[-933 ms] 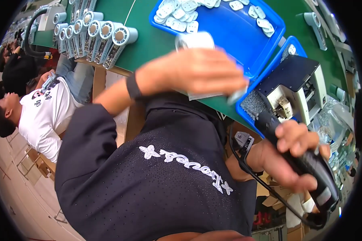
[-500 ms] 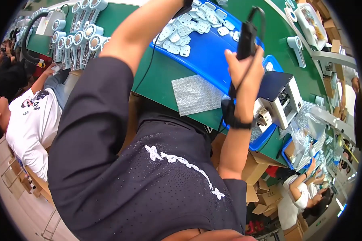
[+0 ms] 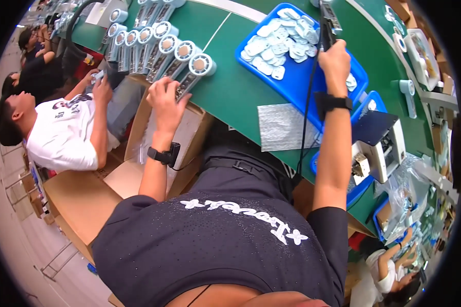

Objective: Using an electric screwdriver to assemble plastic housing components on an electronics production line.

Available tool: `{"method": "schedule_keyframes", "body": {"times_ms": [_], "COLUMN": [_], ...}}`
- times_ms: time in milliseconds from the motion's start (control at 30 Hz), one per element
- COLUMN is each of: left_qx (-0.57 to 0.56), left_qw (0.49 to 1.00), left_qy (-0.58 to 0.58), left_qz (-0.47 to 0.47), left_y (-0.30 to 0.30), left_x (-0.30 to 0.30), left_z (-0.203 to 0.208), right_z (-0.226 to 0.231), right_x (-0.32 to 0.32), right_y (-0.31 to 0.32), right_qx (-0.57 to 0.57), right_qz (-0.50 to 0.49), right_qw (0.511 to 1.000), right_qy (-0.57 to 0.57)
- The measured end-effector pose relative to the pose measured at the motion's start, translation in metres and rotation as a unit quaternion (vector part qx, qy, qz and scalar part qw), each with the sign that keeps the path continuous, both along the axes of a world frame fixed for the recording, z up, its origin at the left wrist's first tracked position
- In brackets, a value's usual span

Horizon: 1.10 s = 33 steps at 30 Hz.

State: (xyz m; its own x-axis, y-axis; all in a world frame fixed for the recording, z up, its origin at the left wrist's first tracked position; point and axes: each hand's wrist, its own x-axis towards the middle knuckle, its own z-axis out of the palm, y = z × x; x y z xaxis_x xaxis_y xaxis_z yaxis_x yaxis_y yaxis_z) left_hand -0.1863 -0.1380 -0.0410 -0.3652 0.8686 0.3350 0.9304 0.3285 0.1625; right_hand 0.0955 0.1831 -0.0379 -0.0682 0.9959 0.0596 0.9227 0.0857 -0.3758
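Observation:
My left hand is at the near end of a row of light-blue handheld fans. Its fingers and thumb close round the handle end of the nearest handheld fan, which has a round head and exposed inner parts along the handle. In my right hand is a black corded tool, probably an electric screwdriver, held above a blue tray. Pale oval plates are heaped in that tray. Past the tool, partly cut off by the upper edge, is another light-blue housing.
Bubble wrap lies at the table's front edge. A black-and-white machine stands at right by a blue bin. A single fan lies farther right. An open carton is below left, with a seated person beyond it.
My left hand, beyond the upper edge before, is now back at the left on the nearest fan. My right hand has moved forward with the black tool. The whole view has shifted.

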Motion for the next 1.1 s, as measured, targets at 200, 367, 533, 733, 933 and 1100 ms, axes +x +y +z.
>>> {"method": "schedule_keyframes", "body": {"times_ms": [200, 367, 533, 733, 933, 1100], "left_qx": [0.152, -0.017, -0.062, -0.048, -0.022, 0.008], "left_qw": [0.908, 0.65, 0.664, 0.641, 0.61, 0.623], "left_qy": [-0.363, -0.704, -0.492, -0.498, -0.553, -0.531], "left_qz": [-0.141, -0.285, -0.56, -0.582, -0.567, -0.574], "left_y": [0.025, 0.064, 0.097, 0.099, 0.105, 0.101], "left_x": [0.026, 0.102, 0.169, 0.222, 0.239, 0.246], "left_z": [0.048, 0.07, 0.059, 0.029, -0.002, -0.005], "right_z": [0.061, 0.114, 0.091, 0.074, 0.108, 0.09], "right_x": [0.031, 0.063, 0.085, 0.126, 0.168, 0.19], "right_y": [-0.071, -0.174, -0.225, -0.251, -0.192, -0.19], "right_qx": [-0.126, -0.266, -0.207, -0.028, 0.383, 0.249], "right_qz": [0.137, 0.153, 0.048, -0.03, -0.051, -0.104], "right_qw": [0.941, 0.783, 0.788, 0.836, 0.781, 0.843], "right_qy": [0.283, 0.541, 0.578, 0.547, 0.49, 0.466]}}
